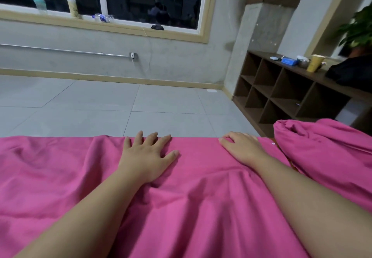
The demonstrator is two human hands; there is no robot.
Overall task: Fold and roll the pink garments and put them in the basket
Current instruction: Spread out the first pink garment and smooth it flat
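A large pink garment (191, 207) lies spread and wrinkled over the whole near surface. My left hand (149, 155) rests flat on it near its far edge, fingers spread. My right hand (240, 147) lies further right at the same edge, its fingertips bent over the edge of the cloth. A second pink garment (322, 147) sits bunched in a heap at the right. No basket is in view.
Beyond the cloth's far edge lies grey tiled floor (120, 107). A dark wooden cubby shelf (285, 92) stands at the right with a yellow cup (315, 63) and a black bag (352, 74) on top. Bottles stand on the window sill (100, 22).
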